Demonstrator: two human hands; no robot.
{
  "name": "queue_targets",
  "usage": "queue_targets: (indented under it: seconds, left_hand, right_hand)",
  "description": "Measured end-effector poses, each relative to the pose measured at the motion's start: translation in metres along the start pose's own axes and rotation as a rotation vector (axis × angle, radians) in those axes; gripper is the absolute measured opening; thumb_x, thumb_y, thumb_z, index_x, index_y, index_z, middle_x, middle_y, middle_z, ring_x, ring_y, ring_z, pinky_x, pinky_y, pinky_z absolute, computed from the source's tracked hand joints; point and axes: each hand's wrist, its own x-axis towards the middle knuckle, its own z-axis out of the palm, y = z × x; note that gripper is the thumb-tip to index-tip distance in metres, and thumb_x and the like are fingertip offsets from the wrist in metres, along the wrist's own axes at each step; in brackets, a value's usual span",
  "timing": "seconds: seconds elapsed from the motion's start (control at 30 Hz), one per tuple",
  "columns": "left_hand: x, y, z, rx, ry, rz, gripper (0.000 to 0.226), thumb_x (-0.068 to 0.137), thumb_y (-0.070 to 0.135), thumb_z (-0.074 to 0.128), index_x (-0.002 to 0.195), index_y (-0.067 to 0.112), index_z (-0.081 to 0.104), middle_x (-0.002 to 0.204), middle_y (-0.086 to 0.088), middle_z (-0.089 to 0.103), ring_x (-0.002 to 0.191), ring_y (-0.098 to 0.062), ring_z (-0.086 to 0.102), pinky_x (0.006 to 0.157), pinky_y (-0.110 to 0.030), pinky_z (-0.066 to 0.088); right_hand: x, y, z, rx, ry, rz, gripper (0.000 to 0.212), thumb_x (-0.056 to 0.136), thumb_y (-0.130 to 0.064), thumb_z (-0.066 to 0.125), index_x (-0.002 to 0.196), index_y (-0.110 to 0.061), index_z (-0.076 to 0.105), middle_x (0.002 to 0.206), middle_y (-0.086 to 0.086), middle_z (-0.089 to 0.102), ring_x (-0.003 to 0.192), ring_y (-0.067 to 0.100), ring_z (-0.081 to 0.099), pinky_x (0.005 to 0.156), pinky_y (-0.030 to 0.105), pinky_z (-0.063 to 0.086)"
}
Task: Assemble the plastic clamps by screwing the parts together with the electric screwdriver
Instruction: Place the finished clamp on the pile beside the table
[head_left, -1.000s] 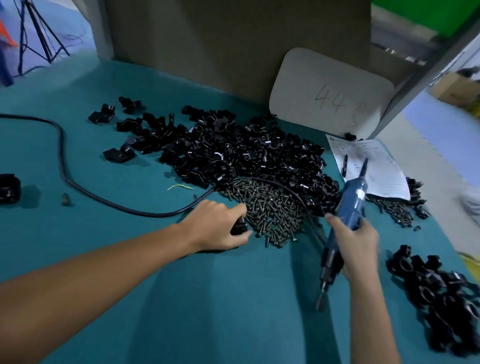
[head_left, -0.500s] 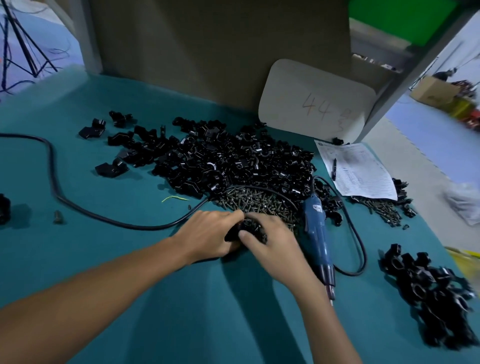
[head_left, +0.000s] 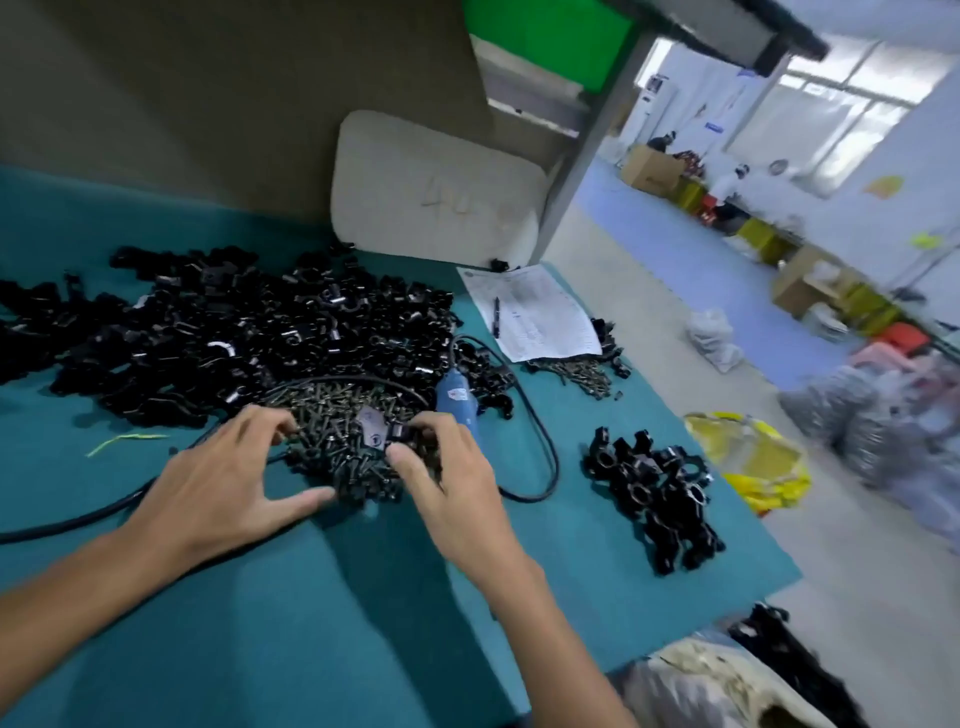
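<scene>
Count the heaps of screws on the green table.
2. One heap lies between the left hand and right hand; a smaller heap lies at the near edge of the paper sheet. Others may be hidden under black parts.

Your bench, non-work items:
- A teal mat (head_left: 337, 623) covers the top.
- A white board (head_left: 436, 192) with faint digits leans on the back wall.
- A grey post (head_left: 587, 156) stands right of the board, below a green panel (head_left: 545, 41).
- A printed sheet (head_left: 545, 317) lies far right with a pen (head_left: 496, 317) on it.
- A yellow-green strip (head_left: 127, 441) lies at your left.
- On the floor to your right are a yellow bag (head_left: 753, 457), a white bag (head_left: 714, 338) and, farther off, a cardboard box (head_left: 652, 169).
</scene>
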Motion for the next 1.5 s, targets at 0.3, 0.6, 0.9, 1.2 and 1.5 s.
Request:
queue_targets:
  seconds: [0.3, 0.6, 0.9, 1.2, 1.5]
  left_hand:
    - [0.004, 0.000, 0.002, -0.023, -0.061, -0.125, 0.052, 0.080, 0.076, 0.054, 0.111, 0.037, 0.039, 0.102, 0.013, 0.055, 0.087, -0.012, 0.058, 0.059, -0.037, 0.054]
    - [0.004, 0.004, -0.001, 0.026, 0.047, -0.145, 0.045, 0.086, 0.068, 0.056, 0.107, 0.030, 0.045, 0.100, 0.010, 0.053, 0.093, -0.015, 0.052, 0.059, -0.035, 0.048]
    - [0.020, -0.006, -0.009, 0.121, 0.241, -0.397, 0.056, 0.095, 0.049, 0.042, 0.138, 0.014, 0.048, 0.146, -0.014, 0.042, 0.133, -0.039, 0.037, 0.104, -0.061, 0.035]
    - [0.030, -0.015, -0.007, 0.260, 0.096, -0.491, 0.060, 0.096, 0.055, 0.028, 0.144, 0.027, 0.051, 0.152, -0.008, 0.046, 0.142, -0.035, 0.034, 0.111, -0.059, 0.024]
    - [0.039, -0.033, -0.011, 0.241, 0.143, -0.489, 0.032, 0.100, 0.033, 0.054, 0.128, 0.020, 0.063, 0.139, -0.009, 0.054, 0.129, -0.032, 0.045, 0.100, -0.059, 0.034]
  right_hand:
    - [-0.035, 0.132, -0.168, -0.452, 0.452, 0.359, 0.034, 0.101, -0.040, 0.060, 0.122, -0.014, 0.055, 0.112, 0.010, 0.057, 0.106, 0.031, 0.053, 0.083, 0.039, 0.041]
    - [0.008, 0.186, -0.182, -0.730, 0.079, 0.528, 0.048, 0.106, -0.047, 0.044, 0.148, -0.023, 0.047, 0.152, 0.011, 0.047, 0.143, 0.036, 0.034, 0.114, 0.047, 0.032]
    - [0.061, 0.146, -0.152, -0.720, -0.038, 0.566, 0.068, 0.104, -0.063, 0.025, 0.163, -0.032, 0.011, 0.171, 0.012, -0.005, 0.155, 0.042, -0.009, 0.125, 0.056, 0.001]
    - [0.133, 0.025, -0.020, -0.367, -0.300, -0.110, 0.053, 0.105, -0.040, 0.052, 0.153, -0.020, 0.043, 0.161, 0.013, 0.034, 0.152, 0.028, 0.025, 0.122, 0.040, 0.025]
    - [0.171, 0.022, 0.047, -0.605, -0.417, -0.003, 0.051, 0.111, -0.043, 0.030, 0.160, -0.029, 0.023, 0.158, 0.020, 0.033, 0.142, 0.043, 0.034, 0.115, 0.054, 0.024]
